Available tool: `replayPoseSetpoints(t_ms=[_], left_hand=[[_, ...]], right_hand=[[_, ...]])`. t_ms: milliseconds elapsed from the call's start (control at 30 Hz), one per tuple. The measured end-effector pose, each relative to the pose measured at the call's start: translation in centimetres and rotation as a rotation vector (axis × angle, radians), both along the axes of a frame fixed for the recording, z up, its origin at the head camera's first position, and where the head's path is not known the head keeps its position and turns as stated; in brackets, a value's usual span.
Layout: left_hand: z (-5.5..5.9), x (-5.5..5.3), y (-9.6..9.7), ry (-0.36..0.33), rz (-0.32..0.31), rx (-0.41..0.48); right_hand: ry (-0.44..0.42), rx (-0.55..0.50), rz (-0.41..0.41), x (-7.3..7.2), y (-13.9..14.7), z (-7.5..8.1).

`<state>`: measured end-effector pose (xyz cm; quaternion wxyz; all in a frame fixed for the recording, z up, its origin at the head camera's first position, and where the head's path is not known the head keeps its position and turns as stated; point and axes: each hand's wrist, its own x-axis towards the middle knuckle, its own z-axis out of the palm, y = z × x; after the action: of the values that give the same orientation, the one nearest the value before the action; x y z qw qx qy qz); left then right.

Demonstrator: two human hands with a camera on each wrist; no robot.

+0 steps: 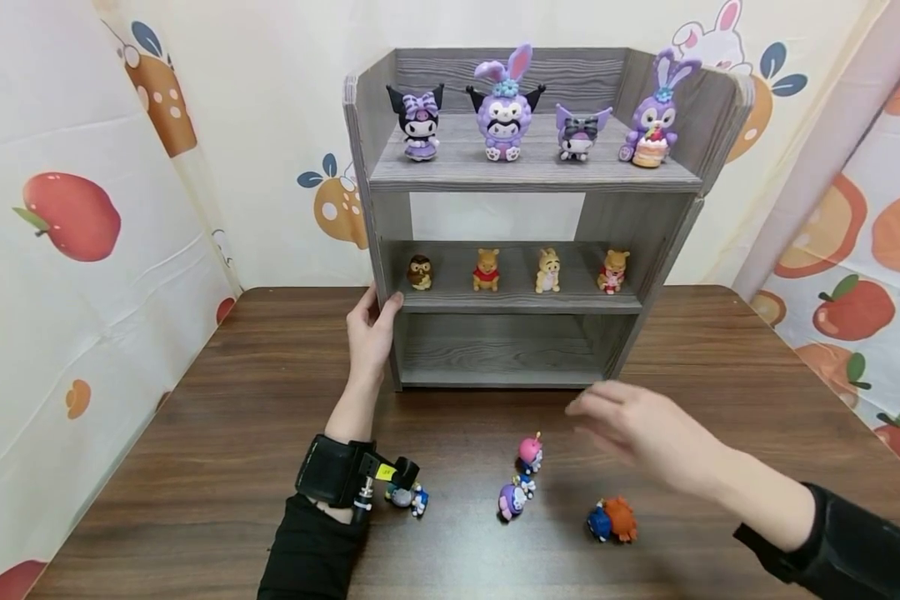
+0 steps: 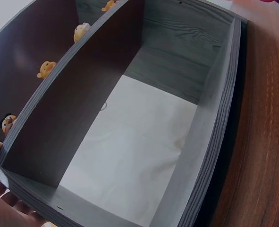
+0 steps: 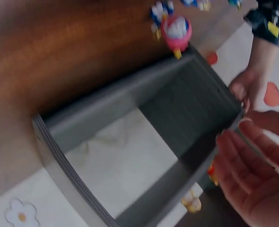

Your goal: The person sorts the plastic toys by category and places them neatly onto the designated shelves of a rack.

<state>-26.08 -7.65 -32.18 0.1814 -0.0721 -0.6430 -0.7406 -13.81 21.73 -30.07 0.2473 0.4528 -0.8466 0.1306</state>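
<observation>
My left hand (image 1: pixel 370 333) grips the left side panel of a grey wooden display shelf (image 1: pixel 510 380), thumb on the front edge and fingers around the outside. Empty and slightly bent, my right hand (image 1: pixel 633 417) hovers in front of the shelf's lower right. On the middle board stand an owl figurine (image 1: pixel 420 272), a red-shirted bear figurine (image 1: pixel 486 271), a yellow rabbit figurine (image 1: pixel 547 272) and another bear figurine (image 1: pixel 613 272). The bottom compartment (image 2: pixel 130 142) holds no figurines. Left of my right hand, a pink-topped figurine (image 1: pixel 529 451) lies on the table.
Several purple figurines, one with long ears (image 1: pixel 504 125), occupy the top board. On the wooden table (image 1: pixel 270 400) lie a purple figurine (image 1: pixel 512 502), an orange figurine (image 1: pixel 620 520) touching a blue one (image 1: pixel 599 523), and grey-and-blue figurines (image 1: pixel 418 501) beside my left wrist.
</observation>
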Motion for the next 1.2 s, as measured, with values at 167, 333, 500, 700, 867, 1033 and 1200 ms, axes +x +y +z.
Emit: replayPoseSetpoints(t_ms=[167, 333, 500, 700, 867, 1033, 1200], left_hand=[[1.0, 0.8, 0.2, -0.007, 0.012, -0.02], [-0.2, -0.2, 0.0, 0.003, 0.008, -0.002], [-0.8, -0.7, 0.0, 0.019, 0.019, -0.005], [-0.9, -0.8, 0.1, 0.028, 0.032, -0.004], [-0.8, -0.8, 0.0, 0.022, 0.032, -0.003], [-0.8, -0.7, -0.1, 0.016, 0.031, -0.011], [-1.0, -0.7, -0.1, 0.018, 0.043, -0.015]], right_hand=[[-0.094, 0.036, 0.083, 1.3, 0.4, -2.2], [-0.174, 0.057, 0.083, 2.2, 1.1, -3.8], [-0.231, 0.115, 0.04, 3.1, 2.0, -5.0], [-0.272, 0.134, 0.012, 3.7, 3.0, -6.3], [-0.365, 0.144, 0.015, 3.8, 3.6, -7.0], [-0.435, 0.139, 0.044, 3.7, 3.9, -7.6], [-0.447, 0.121, 0.08, 3.6, 4.1, -8.2]])
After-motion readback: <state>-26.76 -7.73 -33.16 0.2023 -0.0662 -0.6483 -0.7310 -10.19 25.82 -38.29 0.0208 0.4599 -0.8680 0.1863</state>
